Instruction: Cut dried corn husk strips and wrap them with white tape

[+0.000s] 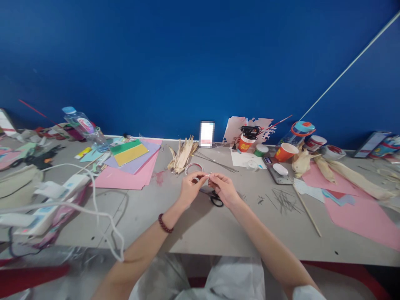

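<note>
My left hand [191,187] and my right hand [222,188] meet at the fingertips over the middle of the table. Both are closed in a pinch around a tiny pale piece [208,175], too small to make out. Beneath them lie black-handled scissors [216,199], partly covered by my hands. Just behind my left hand is a roll of tape [194,167], its lower edge hidden by the fingers. A bundle of dried corn husks [181,155] stands farther back on the left, and thin dark wires [218,163] stretch behind my right hand.
Coloured paper [125,177] and a plastic bottle [84,125] are at left, near a power strip [56,204] with white cables. To the right are short wires [286,201], a stick [308,210], an orange paper cup [286,152] and a phone [278,177]. A blurred-screen phone [206,134] leans against the blue wall.
</note>
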Motion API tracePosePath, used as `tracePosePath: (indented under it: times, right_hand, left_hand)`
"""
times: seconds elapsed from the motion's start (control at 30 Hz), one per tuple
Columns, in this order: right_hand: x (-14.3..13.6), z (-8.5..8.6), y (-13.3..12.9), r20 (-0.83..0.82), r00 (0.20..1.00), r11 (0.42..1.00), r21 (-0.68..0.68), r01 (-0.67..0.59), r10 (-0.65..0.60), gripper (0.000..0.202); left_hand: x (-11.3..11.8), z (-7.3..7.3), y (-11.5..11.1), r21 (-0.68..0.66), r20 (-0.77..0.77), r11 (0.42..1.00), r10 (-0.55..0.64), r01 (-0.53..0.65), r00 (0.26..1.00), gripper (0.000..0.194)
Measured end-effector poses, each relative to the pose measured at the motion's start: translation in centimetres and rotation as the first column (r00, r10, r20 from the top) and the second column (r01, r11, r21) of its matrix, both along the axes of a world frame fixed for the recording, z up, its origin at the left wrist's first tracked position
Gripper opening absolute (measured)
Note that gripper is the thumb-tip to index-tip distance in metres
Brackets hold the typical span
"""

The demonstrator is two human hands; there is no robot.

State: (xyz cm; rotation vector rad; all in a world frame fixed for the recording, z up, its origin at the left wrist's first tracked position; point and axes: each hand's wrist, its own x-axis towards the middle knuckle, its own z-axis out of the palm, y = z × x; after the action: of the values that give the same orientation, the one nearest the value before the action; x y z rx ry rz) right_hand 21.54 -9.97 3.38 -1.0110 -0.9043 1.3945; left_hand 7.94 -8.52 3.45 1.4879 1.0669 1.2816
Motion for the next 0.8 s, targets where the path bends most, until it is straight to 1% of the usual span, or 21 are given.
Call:
tracePosePath:
  times: [0.1,0.17,0.23,0.33,0.43,0.5,0.53,0.6,0.67,0.73,0.8]
  right_hand:
    - [-0.1,0.1,-0.1,0.077,0.997,0.998,0.057,0.026,-0.03,0.023]
    - [-0.2,0.0,-0.2,0.146,0.985,0.991,0.116,0.071,-0.088,0.022]
    - [-0.3,-0.2,-0.4,0.219,0.96,0.973,0.187,0.133,-0.173,0.02]
    - [-0.3,-0.5,-0.6,0.344,0.889,0.928,0.322,0.189,-0.301,0.018]
    - [-0.3,-0.5,-0.9,0.463,0.791,0.867,0.471,0.165,-0.401,0.014]
    - [-0.3,-0.3,-1.1,0.504,0.741,0.835,0.531,0.14,-0.444,0.014]
    - [-0.3,-0.2,-1.1,0.512,0.729,0.827,0.546,0.132,-0.454,0.013]
    - [-0.3,-0.1,-1.2,0.51,0.731,0.828,0.544,0.134,-0.454,0.013]
    - [-0.4,-0.1,-1.1,0.485,0.763,0.85,0.503,0.155,-0.426,0.013]
    - [-0.4,-0.2,-0.9,0.426,0.825,0.888,0.424,0.179,-0.37,0.013]
    - [-0.4,-0.3,-0.7,0.326,0.9,0.931,0.314,0.187,-0.29,0.015]
  left_hand:
    - [-0.1,0.1,0.0,0.028,-0.005,1.0,0.004,-0.004,1.0,0.018]
    - [0.0,0.3,0.0,0.027,-0.001,1.0,0.017,-0.017,1.0,0.018]
    - [0.0,0.3,-0.1,0.015,0.004,1.0,0.027,-0.028,1.0,0.018]
    - [0.1,0.3,-0.1,-0.032,0.026,0.999,0.019,-0.018,0.999,0.019]
    - [0.2,0.2,-0.1,-0.118,0.08,0.993,0.012,-0.002,0.997,0.02]
    - [0.3,0.3,-0.1,-0.17,0.115,0.985,0.011,0.009,0.993,0.021]
    - [0.3,0.3,-0.1,-0.187,0.128,0.982,0.009,0.016,0.992,0.022]
    - [0.4,0.3,-0.1,-0.202,0.146,0.979,0.008,0.022,0.989,0.023]
    - [0.4,0.3,-0.1,-0.194,0.146,0.981,0.007,0.022,0.989,0.023]
    - [0.4,0.2,-0.1,-0.164,0.125,0.986,0.002,0.019,0.992,0.022]
    - [0.4,0.2,-0.1,-0.117,0.099,0.993,-0.007,0.019,0.995,0.02]
